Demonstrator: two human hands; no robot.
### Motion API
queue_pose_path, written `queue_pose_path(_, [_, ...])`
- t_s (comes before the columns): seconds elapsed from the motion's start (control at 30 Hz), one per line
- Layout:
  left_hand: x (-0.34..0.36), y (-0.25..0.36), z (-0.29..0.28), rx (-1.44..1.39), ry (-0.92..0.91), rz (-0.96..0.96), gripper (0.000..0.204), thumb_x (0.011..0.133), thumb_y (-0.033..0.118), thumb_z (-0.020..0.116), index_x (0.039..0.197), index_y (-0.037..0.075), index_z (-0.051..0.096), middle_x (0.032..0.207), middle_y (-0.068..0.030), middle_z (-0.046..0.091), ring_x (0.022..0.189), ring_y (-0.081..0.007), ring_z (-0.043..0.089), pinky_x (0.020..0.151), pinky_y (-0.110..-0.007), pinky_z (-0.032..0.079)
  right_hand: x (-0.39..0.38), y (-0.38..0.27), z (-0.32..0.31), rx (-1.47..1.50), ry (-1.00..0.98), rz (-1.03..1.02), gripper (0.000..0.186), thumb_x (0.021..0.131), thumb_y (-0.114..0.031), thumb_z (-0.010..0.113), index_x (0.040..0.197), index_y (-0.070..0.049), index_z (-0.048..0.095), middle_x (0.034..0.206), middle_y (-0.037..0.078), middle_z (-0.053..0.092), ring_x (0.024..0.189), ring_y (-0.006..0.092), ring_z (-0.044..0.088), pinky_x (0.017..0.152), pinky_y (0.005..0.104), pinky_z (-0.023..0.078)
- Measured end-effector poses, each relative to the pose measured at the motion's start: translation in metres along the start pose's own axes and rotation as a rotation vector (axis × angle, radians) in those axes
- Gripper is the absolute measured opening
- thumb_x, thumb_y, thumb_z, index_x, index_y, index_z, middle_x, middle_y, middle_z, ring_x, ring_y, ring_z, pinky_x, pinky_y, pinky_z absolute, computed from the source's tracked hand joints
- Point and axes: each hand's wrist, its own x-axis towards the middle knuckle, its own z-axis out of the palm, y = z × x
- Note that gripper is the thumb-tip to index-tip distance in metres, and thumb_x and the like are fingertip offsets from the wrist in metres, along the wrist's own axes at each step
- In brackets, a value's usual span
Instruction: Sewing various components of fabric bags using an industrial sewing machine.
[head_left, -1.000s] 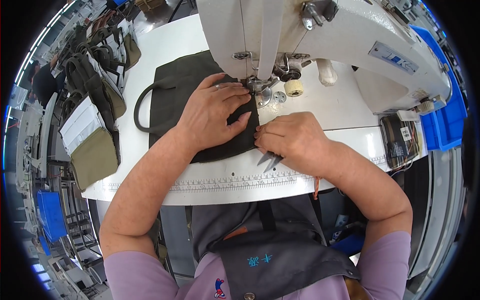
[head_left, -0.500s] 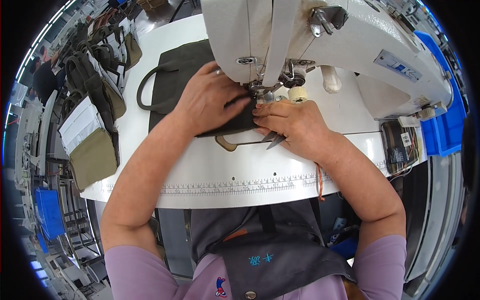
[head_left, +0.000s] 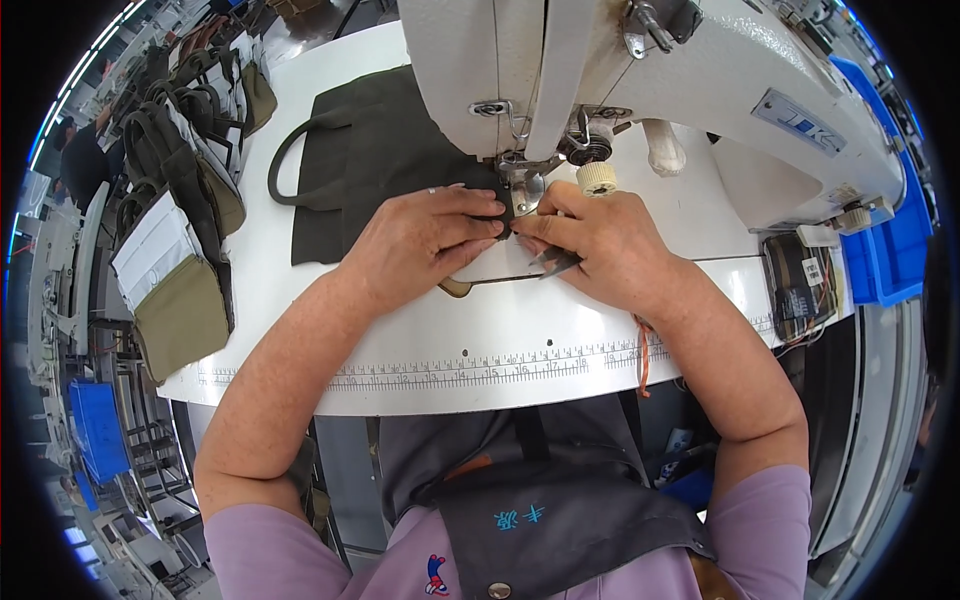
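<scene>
A dark green fabric bag panel [head_left: 390, 140] with a looped handle [head_left: 285, 165] lies flat under the head of the sewing machine [head_left: 490, 70]. Its near right corner sits just in front of the presser foot [head_left: 524, 188]. My left hand [head_left: 420, 240] pinches the panel's near edge, fingers on top and thumb lower. Close by, the fingertips of my right hand [head_left: 605, 240] meet at that same corner. Small dark thread snips [head_left: 555, 262] are tucked in my right hand, blades poking out toward the left; their handles are hidden by the palm.
Stacked green and white bag pieces [head_left: 180, 250] hang along the table's left side. A ruler strip [head_left: 470, 372] runs along the front edge of the white table [head_left: 400, 345]. At the right are a dark striped bundle [head_left: 795, 280] and a blue bin [head_left: 895, 255].
My left hand has come down and nearer to me, closing at the panel's corner. The panel has turned slightly, baring more of it beside the machine. My right fingers have bunched at the corner.
</scene>
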Motion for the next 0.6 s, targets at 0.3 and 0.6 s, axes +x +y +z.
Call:
queue_pose_path(0.3, [0.017, -0.011, 0.002, 0.042, 0.033, -0.087, 0.016, 0.087, 0.009, 0.075, 0.102, 0.007, 0.080, 0.111, -0.0045, 0.076, 0.100, -0.0232, 0.073, 0.095, -0.035, 0.059, 0.004, -0.004, 0.002, -0.224, -0.097, 0.186, 0.054, 0.075, -0.018, 0.080, 0.127, -0.016, 0.070, 0.095, 0.010, 0.066, 0.086, 0.0281, 0.069, 0.071, 0.0408, 0.056])
queue_pose_path(0.6, [0.019, -0.010, 0.006, 0.058, 0.089, -0.118, 0.014, 0.089, 0.009, 0.074, 0.101, 0.006, 0.079, 0.107, -0.0070, 0.077, 0.100, -0.0251, 0.074, 0.103, -0.037, 0.056, 0.002, -0.003, 0.000, -0.209, -0.091, 0.180, 0.050, 0.078, -0.019, 0.080, 0.127, -0.016, 0.070, 0.095, 0.008, 0.066, 0.086, 0.0275, 0.070, 0.071, 0.0404, 0.056])
